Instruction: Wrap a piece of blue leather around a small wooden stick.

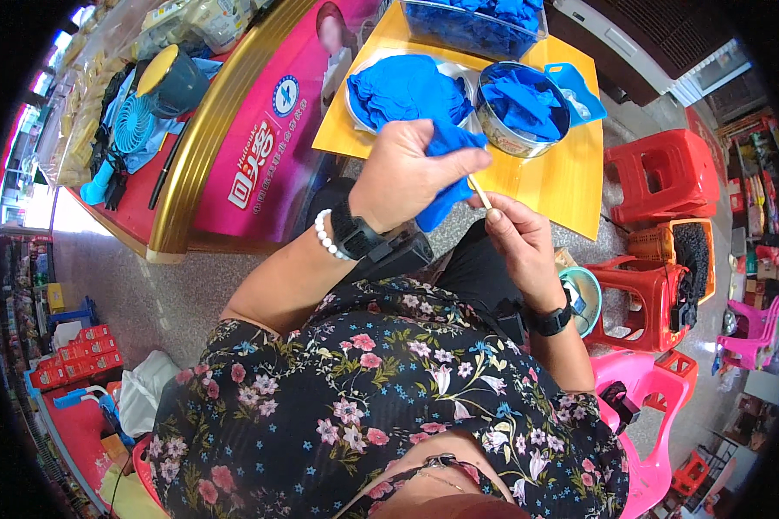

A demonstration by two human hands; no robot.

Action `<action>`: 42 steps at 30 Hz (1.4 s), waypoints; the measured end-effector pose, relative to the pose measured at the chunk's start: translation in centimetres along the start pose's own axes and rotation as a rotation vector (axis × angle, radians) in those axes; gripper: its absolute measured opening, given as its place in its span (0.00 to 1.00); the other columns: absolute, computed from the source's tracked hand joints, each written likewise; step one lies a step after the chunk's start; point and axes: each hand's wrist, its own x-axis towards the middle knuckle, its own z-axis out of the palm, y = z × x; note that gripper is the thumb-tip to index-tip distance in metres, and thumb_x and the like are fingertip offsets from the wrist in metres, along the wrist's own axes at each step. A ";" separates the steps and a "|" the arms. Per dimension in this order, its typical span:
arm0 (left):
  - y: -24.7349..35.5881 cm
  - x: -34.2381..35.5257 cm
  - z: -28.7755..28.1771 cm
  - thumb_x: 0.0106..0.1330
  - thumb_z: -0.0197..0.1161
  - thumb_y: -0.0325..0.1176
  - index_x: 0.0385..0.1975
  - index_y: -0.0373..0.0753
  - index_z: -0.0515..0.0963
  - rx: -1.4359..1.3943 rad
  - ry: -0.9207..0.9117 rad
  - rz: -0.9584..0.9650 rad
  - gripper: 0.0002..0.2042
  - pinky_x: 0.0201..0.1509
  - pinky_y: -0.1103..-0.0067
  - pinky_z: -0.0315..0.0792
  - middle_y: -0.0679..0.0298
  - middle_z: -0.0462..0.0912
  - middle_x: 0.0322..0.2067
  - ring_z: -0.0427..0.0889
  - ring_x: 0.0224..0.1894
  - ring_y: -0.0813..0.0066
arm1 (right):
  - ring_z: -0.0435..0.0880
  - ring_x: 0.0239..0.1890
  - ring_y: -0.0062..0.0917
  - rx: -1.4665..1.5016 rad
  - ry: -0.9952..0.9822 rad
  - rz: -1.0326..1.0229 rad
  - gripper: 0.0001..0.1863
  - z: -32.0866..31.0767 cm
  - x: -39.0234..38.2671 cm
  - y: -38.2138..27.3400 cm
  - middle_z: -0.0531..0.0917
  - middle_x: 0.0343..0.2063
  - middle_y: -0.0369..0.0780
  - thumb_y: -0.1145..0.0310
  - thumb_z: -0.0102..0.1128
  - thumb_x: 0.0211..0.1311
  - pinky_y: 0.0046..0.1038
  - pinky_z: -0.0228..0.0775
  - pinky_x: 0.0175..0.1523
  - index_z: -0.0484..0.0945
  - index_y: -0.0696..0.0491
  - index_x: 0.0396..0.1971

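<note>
Thin stick (pixel 480 192) could slip from the pinch

I see the left hand (pixel 415 177) with fingers closed around the blue cloth (pixel 440 214), hanging at the near side of the counter (pixel 571 195). The right hand (pixel 519 232) holds the stick, fingers nearly together. If this pinch loosens, the stick could drop; if 1 hand pulls too strongly, the cloth might tear.

Black short-sleeved top (pixel 346 372), pink/white/blue floral print. Black trousers (pixel 476 268). Black left wristband (pixel 352 232), black right wristband (pixel 552 321). White bead bracelet (pixel 322 232), left.

Large white lettering (pixel 253 166), smaller characters (pixel 282 156), round blue-and-white emblem (pixel 286 96), pink panel (pixel 284 206)
</note>
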 end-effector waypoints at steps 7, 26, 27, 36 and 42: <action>0.4 -0.1 0.4 0.56 0.66 0.28 0.27 0.33 0.80 0.015 -0.009 -0.094 0.05 0.30 0.86 0.71 0.69 0.82 0.25 0.75 0.26 0.88 | 0.68 0.28 0.10 0.043 0.047 0.032 0.13 0.3 0.3 0.4 0.79 0.32 0.30 0.71 0.52 0.65 0.14 0.61 0.34 0.76 0.61 0.46; -1.4 -0.8 0.4 0.67 0.57 0.37 0.26 0.37 0.77 -0.045 0.254 0.151 0.11 0.23 0.88 0.57 0.79 0.68 0.19 0.61 0.22 0.92 | 0.59 0.19 0.06 0.143 0.006 0.097 0.14 0.6 0.1 -0.2 0.67 0.19 0.25 0.67 0.50 0.67 0.12 0.48 0.22 0.76 0.58 0.47; -1.6 -0.9 0.3 0.67 0.56 0.37 0.21 0.37 0.75 0.035 0.261 0.176 0.14 0.23 0.87 0.56 0.79 0.66 0.18 0.60 0.22 0.92 | 0.58 0.18 0.06 0.178 0.008 0.097 0.14 0.7 0.0 -0.1 0.66 0.18 0.25 0.66 0.49 0.67 0.12 0.47 0.21 0.76 0.57 0.47; -1.1 -1.2 0.5 0.64 0.60 0.36 0.22 0.35 0.77 0.006 0.142 -0.004 0.12 0.18 0.88 0.64 0.74 0.71 0.18 0.68 0.17 0.90 | 0.57 0.17 0.09 0.276 0.130 0.115 0.14 0.5 0.2 0.5 0.66 0.18 0.25 0.65 0.49 0.67 0.13 0.46 0.21 0.74 0.56 0.48; 0.9 -0.8 -1.3 0.63 0.59 0.31 0.38 0.35 0.76 -0.313 0.057 -0.183 0.08 0.13 0.88 0.62 0.70 0.78 0.24 0.66 0.11 0.88 | 0.59 0.18 0.07 0.072 0.103 -0.022 0.15 0.2 0.6 0.2 0.69 0.19 0.25 0.65 0.52 0.66 0.12 0.47 0.22 0.76 0.56 0.48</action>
